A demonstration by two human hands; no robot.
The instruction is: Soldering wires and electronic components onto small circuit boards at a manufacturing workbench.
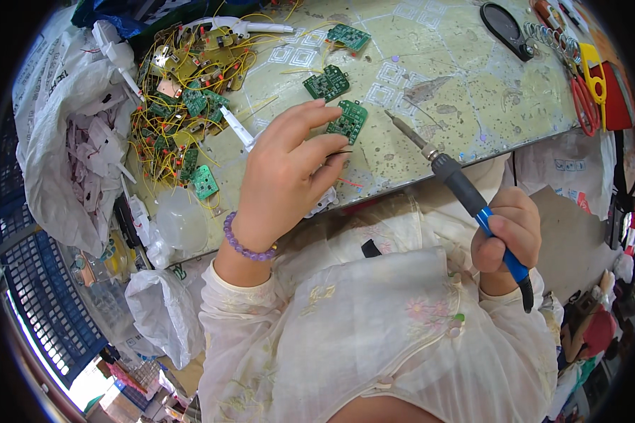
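My right hand (508, 233) is wrapped round a soldering iron (458, 185) with a blue and black handle. Its metal tip points up and left, above the table and apart from the boards. My left hand (286, 166), a purple bead bracelet at its wrist, has bent fingers at the left edge of a small green circuit board (351, 121); they appear to grip it, though the hand partly hides the contact. Just beyond lie another green circuit board (327, 83) and a third board (348, 37). A white plastic pen-shaped piece (237, 129) rests beside my left hand.
Left on the table (275, 70) is a tangled heap of boards and yellow wires (190, 99). A white plastic bag (77, 141) of white parts stands beyond it. At the far right are a magnifying glass (504, 29), a coiled metal stand (554, 39) and red-handled scissors (583, 106).
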